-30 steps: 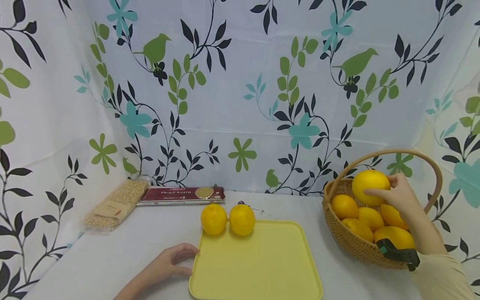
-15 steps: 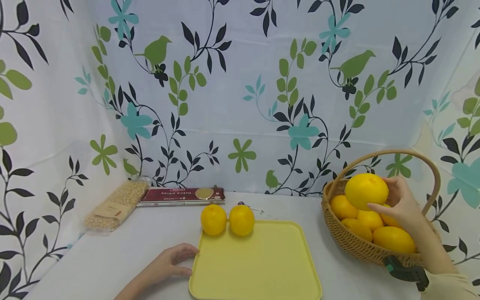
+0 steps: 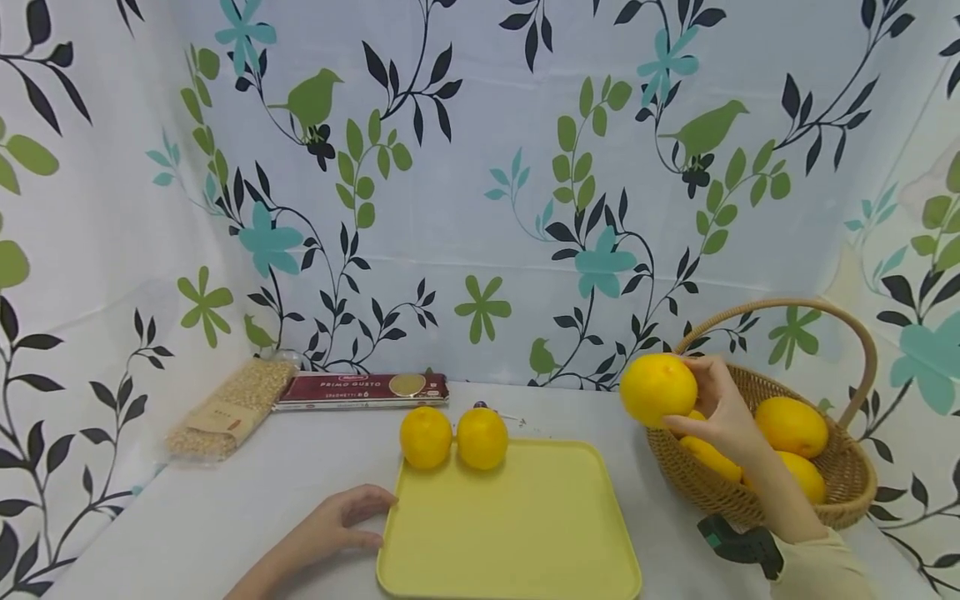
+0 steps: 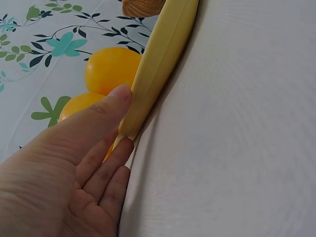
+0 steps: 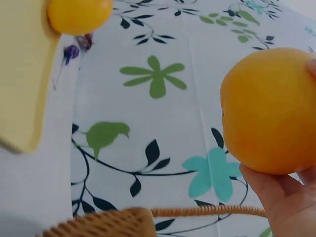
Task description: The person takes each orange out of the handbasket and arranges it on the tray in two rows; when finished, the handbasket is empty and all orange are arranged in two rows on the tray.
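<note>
Pinched between the thumb and fingers of my right hand is a round yellow-orange fruit, an orange by its look, up close in the right wrist view. It is held in the air at the left side of the wicker basket. Two similar oranges sit side by side at the far left corner of the yellow tray. My left hand rests beside the tray's left edge, thumb tip and fingertips touching the rim with the fingers relaxed, as the left wrist view shows.
Several yellow-orange fruits lie in the basket, under its tall arched handle. At the back left are a bag of pale grains or beans and a dark red spaghetti pack. A patterned curtain hangs behind the table.
My right hand has carried the orange leftward, from over the basket's middle to its left side. The left hand and the two oranges on the tray stay where they were.
</note>
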A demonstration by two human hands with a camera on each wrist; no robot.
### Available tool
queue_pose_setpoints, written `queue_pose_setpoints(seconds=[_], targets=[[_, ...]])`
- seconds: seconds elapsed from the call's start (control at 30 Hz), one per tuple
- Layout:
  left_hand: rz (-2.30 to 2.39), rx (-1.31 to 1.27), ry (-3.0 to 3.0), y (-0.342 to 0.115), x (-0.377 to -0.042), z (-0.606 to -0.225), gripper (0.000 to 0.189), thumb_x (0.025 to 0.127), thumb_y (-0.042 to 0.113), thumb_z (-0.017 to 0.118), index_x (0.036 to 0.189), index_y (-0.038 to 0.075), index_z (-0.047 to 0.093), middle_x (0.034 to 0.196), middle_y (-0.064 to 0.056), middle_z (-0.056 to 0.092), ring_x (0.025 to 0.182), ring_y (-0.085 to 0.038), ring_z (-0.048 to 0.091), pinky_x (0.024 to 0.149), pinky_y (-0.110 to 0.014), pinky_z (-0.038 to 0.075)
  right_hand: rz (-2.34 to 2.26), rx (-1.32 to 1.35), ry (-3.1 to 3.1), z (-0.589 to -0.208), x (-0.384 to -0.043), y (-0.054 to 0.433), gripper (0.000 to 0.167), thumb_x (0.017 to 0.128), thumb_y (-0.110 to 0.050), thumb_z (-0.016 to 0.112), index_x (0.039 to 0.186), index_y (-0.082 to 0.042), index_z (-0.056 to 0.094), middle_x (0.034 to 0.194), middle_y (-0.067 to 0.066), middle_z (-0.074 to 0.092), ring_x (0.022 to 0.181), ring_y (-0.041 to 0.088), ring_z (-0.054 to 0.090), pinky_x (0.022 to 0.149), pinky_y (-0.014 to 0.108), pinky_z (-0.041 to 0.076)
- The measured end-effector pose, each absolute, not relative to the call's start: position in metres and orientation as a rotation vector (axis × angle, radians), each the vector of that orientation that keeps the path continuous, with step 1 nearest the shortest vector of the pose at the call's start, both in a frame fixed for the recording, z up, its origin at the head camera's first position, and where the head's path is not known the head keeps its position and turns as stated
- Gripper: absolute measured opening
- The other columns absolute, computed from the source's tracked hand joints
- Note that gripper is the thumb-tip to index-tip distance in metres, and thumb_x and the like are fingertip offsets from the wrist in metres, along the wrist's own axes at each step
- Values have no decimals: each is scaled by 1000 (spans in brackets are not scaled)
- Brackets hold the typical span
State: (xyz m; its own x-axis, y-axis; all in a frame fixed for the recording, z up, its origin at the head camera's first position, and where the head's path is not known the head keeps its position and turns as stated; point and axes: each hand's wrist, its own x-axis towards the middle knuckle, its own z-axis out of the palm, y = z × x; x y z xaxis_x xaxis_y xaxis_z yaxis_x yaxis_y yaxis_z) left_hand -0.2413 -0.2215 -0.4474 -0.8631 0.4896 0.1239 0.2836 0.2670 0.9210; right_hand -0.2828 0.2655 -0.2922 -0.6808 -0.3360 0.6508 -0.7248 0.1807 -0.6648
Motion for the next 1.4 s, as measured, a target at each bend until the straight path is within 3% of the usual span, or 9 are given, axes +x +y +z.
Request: queue_pose_setpoints(seconds=[0.27, 0.63, 0.77, 1.0, 1.27, 1.4], targets=[[1647, 699, 2345, -221, -241, -444, 47, 77, 18, 70, 117, 0, 52, 119, -14, 54, 113, -28, 47, 93, -29, 41, 1580, 975, -2120, -300, -292, 242, 59, 69, 18, 62, 116, -2, 32, 120, -5, 45, 99, 10, 49, 83, 16, 44], [1654, 706, 2346, -221, -243, -443, 49, 76, 19, 71, 116, -2, 52, 118, -16, 53, 111, -20, 49, 91, -20, 41, 1680, 923, -2112, -309, -302, 216, 54, 68, 16, 66, 110, 7, 32, 114, -4, 50, 94, 12, 52, 79, 21, 49], [1662, 713, 2342, -220, -243, -445, 48, 77, 19, 70, 116, -1, 52, 118, -16, 54, 110, -13, 50, 91, -20, 41, 1677, 875, -2135, -315, -307, 204, 52, 68, 11, 70, 107, 8, 36, 109, 3, 53, 90, 12, 54, 78, 22, 49], [1691, 713, 2303, -218, -243, -451, 47, 76, 16, 70, 116, -1, 52, 118, -15, 54, 110, -12, 50, 92, -21, 41, 1679, 818, -2165, -331, -316, 189, 48, 70, 7, 71, 104, 7, 38, 107, 25, 54, 83, 14, 59, 74, 25, 52], [1684, 750, 2317, -218, -244, -449, 47, 76, 15, 70, 116, -1, 52, 118, -16, 54, 109, -9, 49, 92, -21, 40, 1699, 700, -2236, -340, -321, 177, 51, 71, -3, 74, 106, 2, 38, 116, 22, 51, 94, 32, 57, 77, 30, 52], [1680, 730, 2328, -219, -243, -447, 48, 76, 16, 71, 116, -2, 52, 118, -16, 54, 109, -10, 49, 92, -22, 40, 1742, 716, -2208, -346, -325, 172, 52, 72, -1, 73, 109, 3, 37, 117, 23, 49, 94, 32, 56, 77, 32, 52]])
